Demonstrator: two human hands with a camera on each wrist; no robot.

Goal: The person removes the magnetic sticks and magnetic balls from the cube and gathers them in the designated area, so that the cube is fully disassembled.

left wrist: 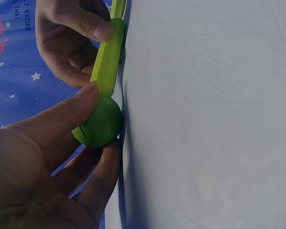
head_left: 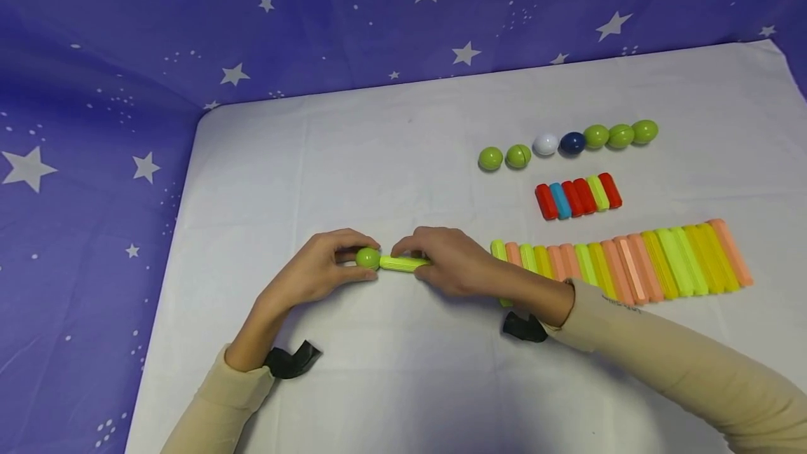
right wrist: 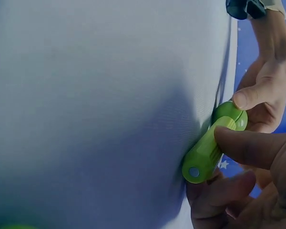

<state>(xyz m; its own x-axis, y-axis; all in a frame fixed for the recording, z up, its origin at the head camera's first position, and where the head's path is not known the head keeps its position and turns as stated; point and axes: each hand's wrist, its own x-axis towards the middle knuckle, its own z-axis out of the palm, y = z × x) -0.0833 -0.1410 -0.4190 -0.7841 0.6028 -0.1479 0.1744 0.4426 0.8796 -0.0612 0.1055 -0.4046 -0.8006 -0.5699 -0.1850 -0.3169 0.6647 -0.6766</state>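
My left hand [head_left: 318,266] pinches a glossy green ball [head_left: 368,258] between thumb and fingers, on the white cloth left of the middle. To its right, my right hand [head_left: 459,261] grips a ribbed yellow-green rod [head_left: 397,264] with its thumb and fingertips. Rod and ball lie in one line, the rod's left end right at the ball. A round grey disc shows in the rod's near end [right wrist: 194,172] in the right wrist view. In the left wrist view a seam runs round the ball [left wrist: 102,123].
Further right lies a long row of ribbed rods [head_left: 621,268] in yellow, green and salmon, partly behind my right forearm. Behind it sit short bars [head_left: 576,196], mostly red, and a row of balls [head_left: 595,136], green, white and dark blue. A starry purple curtain [head_left: 353,19] borders the table.
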